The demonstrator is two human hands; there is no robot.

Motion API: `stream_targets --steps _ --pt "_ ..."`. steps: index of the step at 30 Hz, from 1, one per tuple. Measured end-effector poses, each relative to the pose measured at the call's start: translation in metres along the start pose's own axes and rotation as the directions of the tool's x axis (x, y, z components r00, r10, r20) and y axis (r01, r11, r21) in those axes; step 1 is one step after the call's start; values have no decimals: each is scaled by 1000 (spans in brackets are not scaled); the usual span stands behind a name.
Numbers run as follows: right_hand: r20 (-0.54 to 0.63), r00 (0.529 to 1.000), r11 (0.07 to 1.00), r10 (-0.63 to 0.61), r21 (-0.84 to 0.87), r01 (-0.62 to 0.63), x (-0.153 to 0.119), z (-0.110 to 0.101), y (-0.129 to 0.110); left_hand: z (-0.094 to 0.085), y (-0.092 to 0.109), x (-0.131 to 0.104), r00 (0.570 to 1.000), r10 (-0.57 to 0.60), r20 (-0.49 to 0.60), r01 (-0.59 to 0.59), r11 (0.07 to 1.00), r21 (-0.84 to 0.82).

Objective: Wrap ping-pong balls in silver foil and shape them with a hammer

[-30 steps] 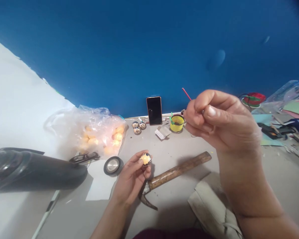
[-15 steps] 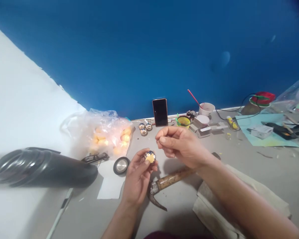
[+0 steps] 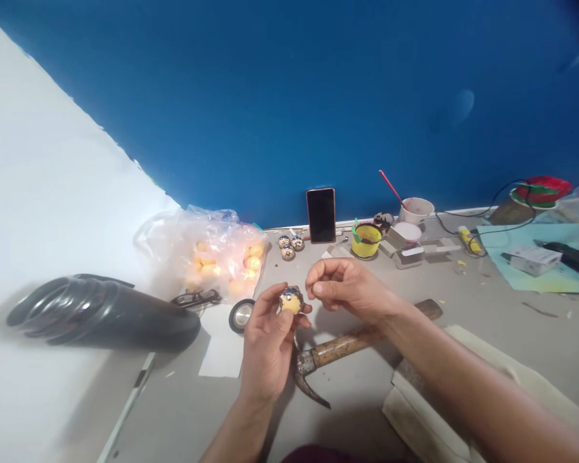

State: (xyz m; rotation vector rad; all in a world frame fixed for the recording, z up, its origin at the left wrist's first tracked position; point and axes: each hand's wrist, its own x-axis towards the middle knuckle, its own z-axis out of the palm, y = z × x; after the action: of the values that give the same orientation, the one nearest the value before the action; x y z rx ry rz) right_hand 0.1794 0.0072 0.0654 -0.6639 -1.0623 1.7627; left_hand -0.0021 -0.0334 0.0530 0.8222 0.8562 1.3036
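Note:
My left hand [image 3: 269,347] grips a small yellow ball [image 3: 291,301] between thumb and fingers. Shiny metal studs, like thumbtack heads, cover much of the ball, and a bare yellow patch faces me. Just to its right, my right hand [image 3: 340,284] is closed in a pinch, fingertips close to the ball. Whatever sits in that pinch is too small to make out. Below both hands a claw hammer [image 3: 335,350] lies on the table, its wooden handle partly behind my right forearm. Three similar studded balls [image 3: 289,247] rest together farther back.
A clear plastic bag [image 3: 212,257] of yellow balls stands at left, beside a dark rolled sheet [image 3: 110,315] and a roll of black tape [image 3: 242,316]. Against the blue wall lean a phone [image 3: 321,215] and, rightward, a yellow tub [image 3: 366,240] and white cup [image 3: 416,210]. Folded cloth [image 3: 429,411] lies front right.
My right hand has come down and closer to the ball. In my left hand the ball has turned slightly, showing a stud on the yellow patch. The view has shifted left.

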Motion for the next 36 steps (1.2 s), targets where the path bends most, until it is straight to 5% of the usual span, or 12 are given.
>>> stream_targets --steps 9,36 --pt "-16 998 997 67 -25 -68 -1 8 9 -9 -7 -9 977 204 -63 -185 954 235" --pt "-64 997 993 36 -112 -43 -2 17 10 -8 -7 -11 953 286 -98 -232 900 369"
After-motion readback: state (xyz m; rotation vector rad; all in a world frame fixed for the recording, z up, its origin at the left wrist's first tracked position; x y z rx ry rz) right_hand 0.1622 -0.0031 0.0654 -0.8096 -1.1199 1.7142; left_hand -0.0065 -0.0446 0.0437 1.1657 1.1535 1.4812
